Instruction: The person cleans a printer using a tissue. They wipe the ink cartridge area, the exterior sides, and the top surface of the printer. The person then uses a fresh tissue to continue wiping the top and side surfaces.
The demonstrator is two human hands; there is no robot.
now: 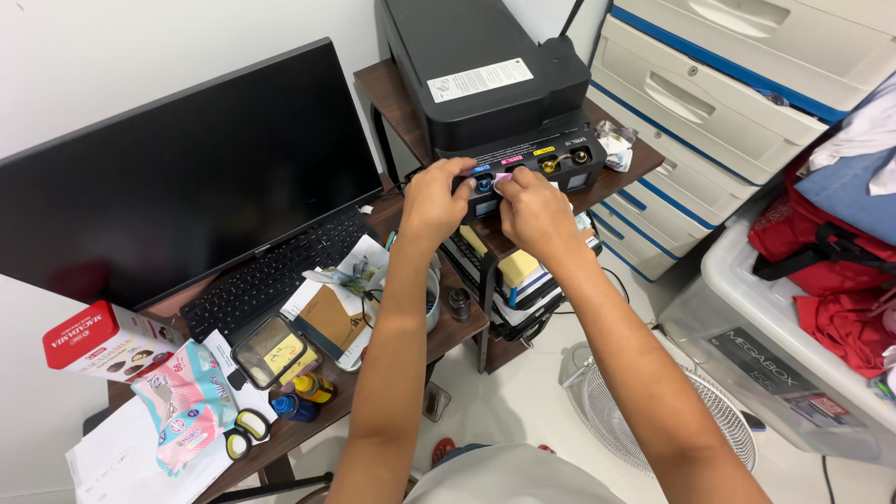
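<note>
Near the top centre of the frame, a black printer (485, 75) sat on a small brown counter (392, 93). Both hands worked at its ink tank block (537, 168). The left hand (434, 201) had its fingers (459, 168) curled narrow over the blue-capped port (483, 184); the right hand (534, 207) pinched a small pale piece (502, 177) just beside it. At left, a cluttered wooden counter (448, 336) carried a dark monitor (187, 177) and keyboard (271, 271). Plastic drawers (709, 103) stood upper right, a fan (653, 420) lay on the white tiled floor (523, 392).
</note>
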